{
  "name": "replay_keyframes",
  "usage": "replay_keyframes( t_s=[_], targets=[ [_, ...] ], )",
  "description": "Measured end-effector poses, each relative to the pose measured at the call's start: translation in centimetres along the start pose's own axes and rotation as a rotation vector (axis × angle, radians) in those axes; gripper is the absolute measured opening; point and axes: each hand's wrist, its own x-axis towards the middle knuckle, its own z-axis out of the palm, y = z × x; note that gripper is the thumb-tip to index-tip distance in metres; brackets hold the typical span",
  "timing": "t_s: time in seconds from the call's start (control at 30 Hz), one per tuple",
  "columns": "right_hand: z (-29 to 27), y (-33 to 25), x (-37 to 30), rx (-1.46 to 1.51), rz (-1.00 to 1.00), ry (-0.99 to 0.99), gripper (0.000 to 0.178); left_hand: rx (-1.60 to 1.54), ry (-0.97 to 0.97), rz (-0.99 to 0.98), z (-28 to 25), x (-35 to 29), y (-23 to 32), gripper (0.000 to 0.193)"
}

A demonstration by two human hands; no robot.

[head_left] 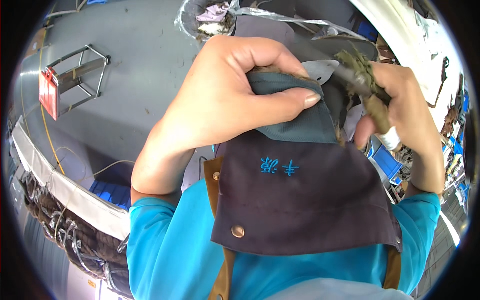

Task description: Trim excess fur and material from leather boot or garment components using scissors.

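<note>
My left hand [220, 90] pinches a folded piece of ribbed grey-green fabric [287, 117] between thumb and curled fingers, in front of my chest. Brown fur-like fibres show along its upper edge and right corner. My right hand [400, 95] is closed around scissors [357, 77], blurred by motion, whose handles are wrapped in frayed olive cloth. A white band shows at the lower handle by the thumb. Beside the fabric's upper right corner is a pale grey pointed piece [322, 70]; I cannot tell if it belongs to the scissors.
A dark apron [305, 195] with brown straps covers my blue shirt. Ahead is a clear plastic bag [187, 20] with scraps. On the grey floor at left stands a metal-framed stool [75, 75] with a red part. Dark bundles [95, 250] lie lower left; white cloth [415, 35] hangs at right.
</note>
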Motion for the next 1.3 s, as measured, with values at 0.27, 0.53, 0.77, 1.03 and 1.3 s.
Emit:
replay_keyframes(
  t_s=[0.27,0.53,0.77,1.03,1.3],
  targets=[
    [0.7,-2.0,1.6,0.358,-0.093,-0.027,0.081,-0.122,0.056,0.137,0.3,0.0,0.2,0.020],
    [1.9,-3.0,2.3,0.409,-0.138,-0.044,0.045,-0.244,0.138,0.261,0.5,0.3,-0.7,0.023],
    [2.6,-1.8,2.6,0.465,-0.178,-0.044,0.041,-0.276,0.066,0.209,-0.5,0.0,-1.2,0.019],
    [3.2,-1.4,2.2,0.443,-0.171,-0.003,0.037,0.117,0.208,0.304,0.0,-1.3,-0.9,0.019],
    [3.6,-0.9,0.9,0.519,-0.178,0.111,0.048,-0.471,0.171,0.182,2.6,-0.3,-0.9,0.015]
  ],
)
